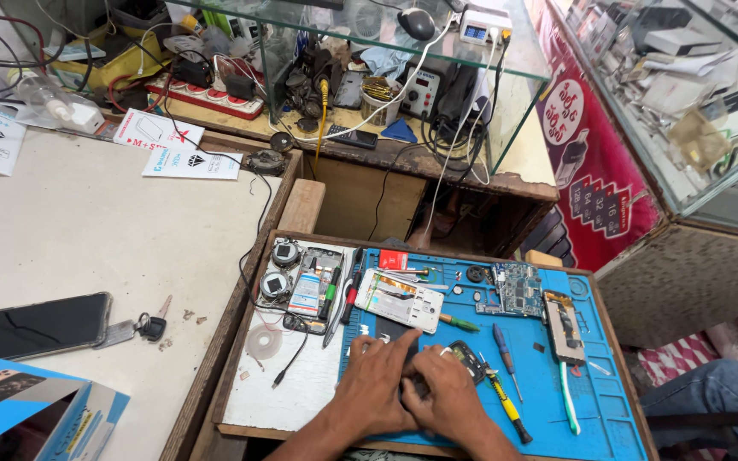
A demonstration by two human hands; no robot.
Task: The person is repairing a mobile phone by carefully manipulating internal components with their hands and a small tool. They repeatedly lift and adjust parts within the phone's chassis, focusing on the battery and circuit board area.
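Left hand (375,386) | right hand (448,397) | fingers of both pressed closed on small dark flat phone part (412,386) between them, atop blue rubber repair mat (548,393); long axis indiscernible.

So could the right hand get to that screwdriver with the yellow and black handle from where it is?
Probably yes. The right hand presses on a dark part beside the left hand, and the yellow and black screwdriver lies just to its right on the blue mat, with nothing between them.

A black phone (38,325) and keys (151,325) lie on the white table (87,230); a circuit board (518,288), screwdrivers (506,348) and a white toothbrush (567,397) rest on the blue mat (591,401)
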